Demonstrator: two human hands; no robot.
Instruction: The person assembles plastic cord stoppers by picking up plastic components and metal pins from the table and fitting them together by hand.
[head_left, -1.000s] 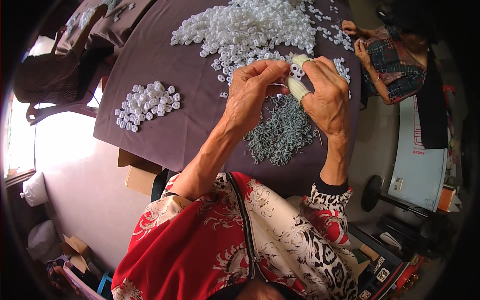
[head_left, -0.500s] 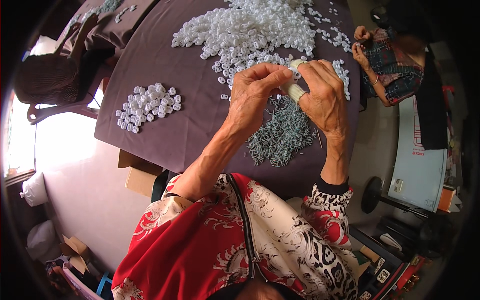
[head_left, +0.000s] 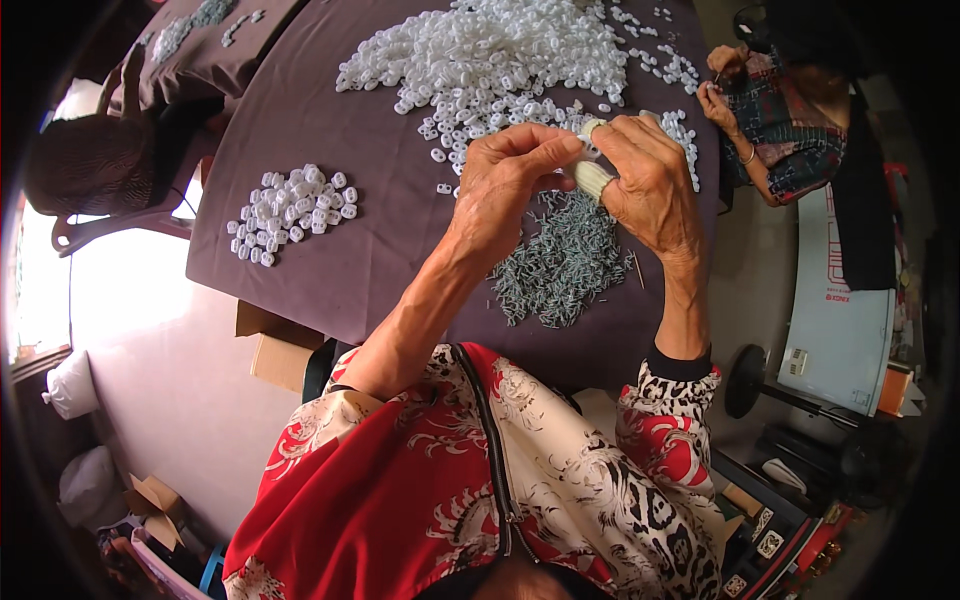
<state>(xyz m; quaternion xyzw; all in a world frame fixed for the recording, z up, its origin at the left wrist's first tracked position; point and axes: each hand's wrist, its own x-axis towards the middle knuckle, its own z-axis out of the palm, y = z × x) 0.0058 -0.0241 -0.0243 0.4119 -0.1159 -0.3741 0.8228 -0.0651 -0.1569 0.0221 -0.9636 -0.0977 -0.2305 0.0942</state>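
My left hand (head_left: 500, 185) is closed in a pinch, thumb against forefinger, on a small white plastic piece (head_left: 588, 148). My right hand (head_left: 652, 185) meets it there, with cream knitted covers (head_left: 592, 179) on its thumb and forefinger, pinching the same piece. Fingers hide most of that piece. Just beneath the hands lies a heap of small grey-green screws (head_left: 560, 262). Beyond them spreads a large pile of white plastic pieces (head_left: 490, 55), oval with holes. A smaller group of such pieces (head_left: 295, 208) sits to the left.
A dark brown cloth covers the table (head_left: 400, 240). A thin stick (head_left: 639, 270) lies right of the screws. Another person (head_left: 780, 120) handles small pieces at the right edge. A chair (head_left: 130, 225) stands at the left, and a cardboard box (head_left: 280, 360) is below the table edge.
My right hand has shifted slightly right and its thumb has tilted. My left hand stays nearly in place. The whole view has moved a little.
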